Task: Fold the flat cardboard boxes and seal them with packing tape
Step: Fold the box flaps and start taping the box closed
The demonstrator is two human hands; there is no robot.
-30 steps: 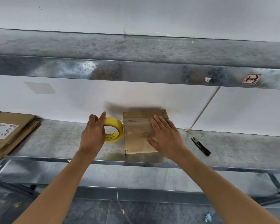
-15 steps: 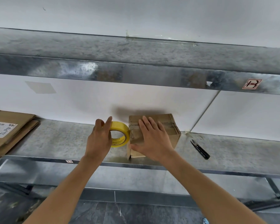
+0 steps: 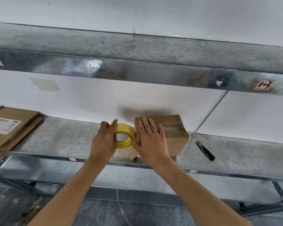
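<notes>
At the far left of the metal shelf (image 3: 64, 137) lies a stack of flat cardboard boxes (image 3: 23, 126), the top one bearing a white label (image 3: 3, 125). Toward the middle, the left hand (image 3: 103, 141) grips a yellow tape roll (image 3: 126, 129), its fingers curled over the roll's top and the roll standing on edge against the left side of a folded box (image 3: 173, 128). The right hand (image 3: 151, 141) lies flat on that box, fingers straight and spread, pressing its near left corner. A small flap sticks out at the box's lower front. Further right, apart from the box, a black cutter (image 3: 205, 150) lies on the shelf.
</notes>
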